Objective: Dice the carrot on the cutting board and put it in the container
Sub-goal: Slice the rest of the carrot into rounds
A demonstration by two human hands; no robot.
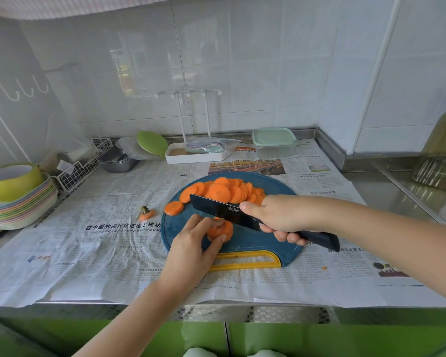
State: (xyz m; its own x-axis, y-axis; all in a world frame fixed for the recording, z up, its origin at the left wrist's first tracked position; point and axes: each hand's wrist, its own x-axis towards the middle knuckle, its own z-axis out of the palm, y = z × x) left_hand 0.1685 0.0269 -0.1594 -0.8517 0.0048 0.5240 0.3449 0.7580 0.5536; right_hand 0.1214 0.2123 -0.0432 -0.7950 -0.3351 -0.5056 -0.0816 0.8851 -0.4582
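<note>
1. Starting at the left edge of the frame, a green cup sits on a stack of pastel plates, with a white wire basket just to its right.
2. Further back, left of centre, grey metal trays stand beside a tilted green dish and a white rack base.
3. Newspaper covers the counter. On it lies the cut-off carrot top, just off the left rim of the board.
4. At centre frame, the left hand reaches onto the blue cutting board. Its fingers curl over a small stack of slices and pin it down against the board's near half.
5. A lone round lies at the board's left edge, apart from the rest.
6. A heap of carrot rounds fills the far half of the board — overlapping, not yet diced.
7. A black knife slants across the board between the heap and the small stack, its blade just above the left fingertips.
8. Right of centre, the right hand wraps tightly round the knife's handle, thumb laid on the flat of the blade.
9. Behind the board, upper right of centre, the clear container stands against the wall with its mint lid on — well apart from the carrot.
10. At the right edge of the frame stands an amber bottle, blurred.
</note>
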